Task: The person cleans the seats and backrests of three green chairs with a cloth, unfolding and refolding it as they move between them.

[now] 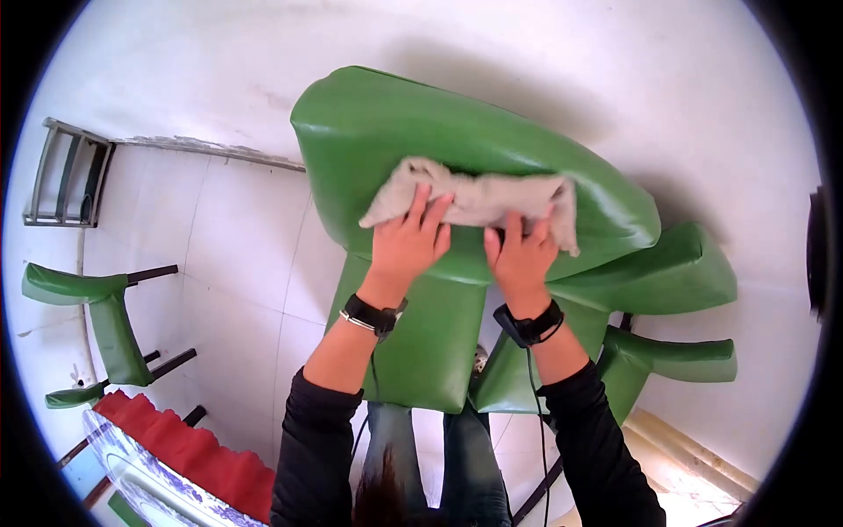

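Observation:
A beige cloth lies bunched and folded lengthwise across the backrest of a green padded chair. My left hand rests on the cloth's left part, fingers stretched out and apart, the thumb beside its lower edge. On the right part lies my right hand, its fingers also spread and pressing on the fabric, with the thumb pointing up at the lower edge. Neither hand is wrapped round the cloth. Below the backrest shows the green chair seat. Each wrist wears a black strap with a thin cable.
More green chairs stand close on the right, touching or nearly touching this one. At left are another green chair, a metal rack by the wall, and a table with a red ruffled cloth. A white wall rises behind.

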The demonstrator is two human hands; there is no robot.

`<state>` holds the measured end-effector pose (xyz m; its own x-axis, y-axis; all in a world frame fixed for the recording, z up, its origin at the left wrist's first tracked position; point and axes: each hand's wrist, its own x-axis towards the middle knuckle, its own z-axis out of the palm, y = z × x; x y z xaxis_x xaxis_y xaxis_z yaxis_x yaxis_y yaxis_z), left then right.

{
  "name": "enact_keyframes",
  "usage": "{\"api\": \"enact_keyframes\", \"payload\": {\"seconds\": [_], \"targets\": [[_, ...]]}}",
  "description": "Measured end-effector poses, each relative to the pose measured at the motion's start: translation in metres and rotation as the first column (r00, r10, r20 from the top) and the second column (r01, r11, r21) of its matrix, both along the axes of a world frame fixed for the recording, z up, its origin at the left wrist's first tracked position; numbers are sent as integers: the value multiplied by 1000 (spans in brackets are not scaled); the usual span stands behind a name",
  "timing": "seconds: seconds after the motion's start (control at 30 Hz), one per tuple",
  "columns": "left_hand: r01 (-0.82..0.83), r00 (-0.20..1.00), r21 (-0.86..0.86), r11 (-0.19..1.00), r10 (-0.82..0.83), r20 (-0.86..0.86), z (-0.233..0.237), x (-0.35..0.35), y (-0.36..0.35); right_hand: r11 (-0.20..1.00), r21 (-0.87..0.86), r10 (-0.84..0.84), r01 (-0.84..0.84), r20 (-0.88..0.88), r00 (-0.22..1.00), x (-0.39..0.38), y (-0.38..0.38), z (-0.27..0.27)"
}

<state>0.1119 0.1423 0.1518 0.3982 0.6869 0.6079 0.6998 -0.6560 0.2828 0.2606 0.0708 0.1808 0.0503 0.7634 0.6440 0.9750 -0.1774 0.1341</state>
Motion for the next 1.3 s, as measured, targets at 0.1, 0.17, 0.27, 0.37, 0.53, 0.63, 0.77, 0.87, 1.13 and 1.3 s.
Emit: {"api": "enact_keyframes", "payload": {"seconds": [0.1, 0.17, 0.27, 0.37, 0.53, 0.63, 0.77, 0.87, 1.13, 1.3], "targets": [[116, 944, -328, 938, -206, -256, -44, -11, -27, 923, -381, 29, -54, -70, 997, 6, -41, -55], [215, 945, -199, 956, -255, -205, -71, -20, -32, 801, -591, 31, -98, -123, 992, 16, -58, -78], [281, 934, -61, 958, -287, -213, -65, -27, -26, 921, -372, 183, -112, 161, 970, 27, -67, -78], [187, 960, -113, 976, -206, -192, -5, -18, -2, 989, -134, 67, -55, 90, 994, 27, -27, -14], [114, 993, 93, 989, -117, 29, 22, 1, 21, 994, 28, 97, -102, 147, 984, 25, 1, 8], [181, 983, -7, 983, -181, -41, -24, 2, 5, 983, -162, 111, -84, 164, 980, 28, -19, -26], [360, 865, -272, 892, -428, -261, -95, -12, -34, 815, -571, 190, -99, 101, 977, 37, -69, -102], [441, 822, -284, 851, -510, -251, -155, -37, -52, 688, -678, 379, -259, 31, 925, 53, -94, -152], [208, 838, -104, 973, -232, -494, -68, -65, -4, 909, -337, 319, -244, 188, 929, 31, -25, -41], [3, 994, 174, 985, 16, -111, 13, -48, 33, 964, 95, 232, -247, 151, 961, 13, 26, 16]]}}
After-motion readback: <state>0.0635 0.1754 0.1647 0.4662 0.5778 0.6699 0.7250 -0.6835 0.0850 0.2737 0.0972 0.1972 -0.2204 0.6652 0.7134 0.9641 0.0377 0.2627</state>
